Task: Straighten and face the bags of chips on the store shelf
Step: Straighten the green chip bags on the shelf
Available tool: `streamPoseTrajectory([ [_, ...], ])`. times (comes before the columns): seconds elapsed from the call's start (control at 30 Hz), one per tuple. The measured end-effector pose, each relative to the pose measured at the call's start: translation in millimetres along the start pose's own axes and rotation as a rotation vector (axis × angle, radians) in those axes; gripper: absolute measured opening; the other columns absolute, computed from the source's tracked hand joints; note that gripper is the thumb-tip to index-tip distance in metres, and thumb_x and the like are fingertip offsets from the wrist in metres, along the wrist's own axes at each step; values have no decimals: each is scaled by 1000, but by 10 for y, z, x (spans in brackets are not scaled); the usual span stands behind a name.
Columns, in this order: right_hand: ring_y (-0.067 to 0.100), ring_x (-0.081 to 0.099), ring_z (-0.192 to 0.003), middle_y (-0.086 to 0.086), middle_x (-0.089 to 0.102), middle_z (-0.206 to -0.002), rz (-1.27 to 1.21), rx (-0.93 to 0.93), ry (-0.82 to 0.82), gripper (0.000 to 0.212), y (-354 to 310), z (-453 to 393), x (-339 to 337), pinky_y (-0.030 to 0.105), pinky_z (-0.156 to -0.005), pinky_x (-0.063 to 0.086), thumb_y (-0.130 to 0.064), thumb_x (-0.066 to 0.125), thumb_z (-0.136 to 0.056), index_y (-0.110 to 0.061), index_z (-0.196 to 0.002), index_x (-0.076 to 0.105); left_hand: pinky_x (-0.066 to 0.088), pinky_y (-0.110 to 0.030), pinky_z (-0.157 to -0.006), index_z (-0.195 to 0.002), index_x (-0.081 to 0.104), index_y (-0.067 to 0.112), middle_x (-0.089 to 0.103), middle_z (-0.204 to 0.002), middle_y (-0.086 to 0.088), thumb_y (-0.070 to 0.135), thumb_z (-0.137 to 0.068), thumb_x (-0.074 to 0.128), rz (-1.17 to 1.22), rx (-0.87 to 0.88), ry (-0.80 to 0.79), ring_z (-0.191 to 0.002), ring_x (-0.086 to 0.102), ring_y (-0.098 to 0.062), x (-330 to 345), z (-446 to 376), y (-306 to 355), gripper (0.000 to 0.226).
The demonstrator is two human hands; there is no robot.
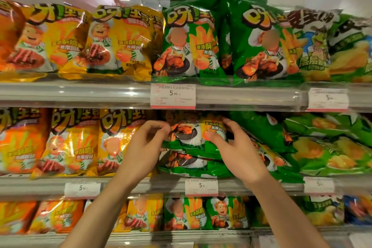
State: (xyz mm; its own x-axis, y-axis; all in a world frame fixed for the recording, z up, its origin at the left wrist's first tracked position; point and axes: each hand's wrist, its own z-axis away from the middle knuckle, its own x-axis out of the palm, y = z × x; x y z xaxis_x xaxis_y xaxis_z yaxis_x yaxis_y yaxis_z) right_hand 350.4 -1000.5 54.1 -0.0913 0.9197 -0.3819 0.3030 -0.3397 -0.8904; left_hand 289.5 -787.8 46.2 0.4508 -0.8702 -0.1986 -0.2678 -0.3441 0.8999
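Facing green chip bag [193, 133] on middle shelf [141, 185].
Left hand [145, 145], right hand [231, 145]: fingers pinched on its side edges to stand it upright.

The bag [193, 135] between the two hands is green, printed with red-orange chicken on a black plate and yellow fries. Beside it on the left stand yellow bags [118, 141] with a white-clad cartoon chef and dark red meat, then an orange bag [20, 139]. The price tag [172, 95] above is white with a red edge. The shelf rail [80, 92] is pale grey.
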Motion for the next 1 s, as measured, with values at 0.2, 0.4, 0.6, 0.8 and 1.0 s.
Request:
streamPoseTrajectory([
  [0.2, 13, 51, -133, -16, 55, -142, -70, -25, -110, 74, 21, 157, 21, 42, -112, 43, -64, 66, -83, -49, -147, 33, 52, -34, -87, -116, 71, 33, 78, -104, 12, 61, -90, 61, 136, -331, -292, -93, 73, -3, -140, -246, 69, 40],
  [0.4, 8, 44, -138, -20, 49, -147, -51, -102, -232, 80, 17, 315, -10, 42, -113, 41, -86, 61, -64, -62, -137, 41, 60, -29, -81, -128, 49, 38, 77, -99, 20, 66, -64, 83, 142, -311, -322, -95, 75, -9, -101, -253, -38, 78],
  [0.6, 12, 44, -131, -4, 42, -151, 407, -169, 185, 59, 153, 173, -508, 33, -110, 35, -60, 51, -93, -33, -145, 45, 53, -45, -101, -143, 36, 46, 65, -123, 15, 83, -39, 83, 118, -291, -263, -112, 70, -18, -107, -165, -96, 120],
  [0.8, 39, 27, -146, 24, 29, -158, 782, -19, 319, 74, 481, -130, -698, 53, -119, 23, -30, 63, -95, -10, -155, 26, 46, -29, -93, -151, 31, 43, 49, -107, 37, 91, -43, 73, 1, -259, -197, -109, 57, -1, -86, -99, -54, 126],
  [1.0, 42, 43, -123, 23, 52, -131, 879, -64, 469, 71, 559, -199, -673, 53, -98, 36, -31, 76, -84, -4, -143, 47, 37, -16, -73, -154, 27, 38, 43, -102, 39, 89, -44, 72, 1, -229, -171, -93, 46, 15, -53, -43, -9, 129],
])
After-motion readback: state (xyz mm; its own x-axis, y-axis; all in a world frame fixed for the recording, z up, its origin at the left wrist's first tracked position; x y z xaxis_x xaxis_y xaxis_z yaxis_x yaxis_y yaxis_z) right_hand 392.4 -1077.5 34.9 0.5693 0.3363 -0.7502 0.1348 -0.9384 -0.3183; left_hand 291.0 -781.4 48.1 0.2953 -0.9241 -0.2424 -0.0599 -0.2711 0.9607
